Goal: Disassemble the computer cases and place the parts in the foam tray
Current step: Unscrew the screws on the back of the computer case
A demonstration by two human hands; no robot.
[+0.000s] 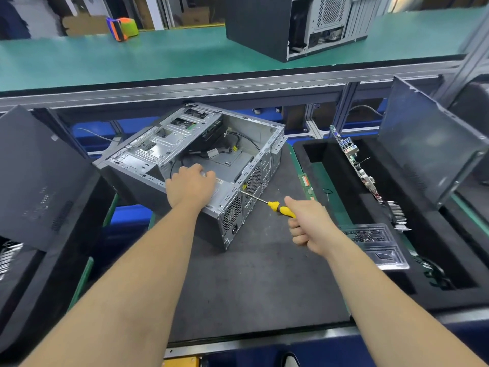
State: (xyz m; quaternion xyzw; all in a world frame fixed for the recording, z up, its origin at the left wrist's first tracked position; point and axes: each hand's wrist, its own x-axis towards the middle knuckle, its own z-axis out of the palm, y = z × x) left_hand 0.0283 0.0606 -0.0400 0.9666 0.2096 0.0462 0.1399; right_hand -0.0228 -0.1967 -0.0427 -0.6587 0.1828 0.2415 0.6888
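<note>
1. Screwdriver (275, 207): gripped in right hand (307, 223); shaft axis runs up-left, tip at rear panel of computer case (201, 160)
2. Left hand (191, 185): fingers curled over case's near top edge, bracing it on the mat

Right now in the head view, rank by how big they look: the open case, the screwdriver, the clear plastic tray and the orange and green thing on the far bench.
1. Open case
2. Clear plastic tray
3. Screwdriver and orange and green thing: they look alike, and the latter lies far off, so no ranking.
</note>
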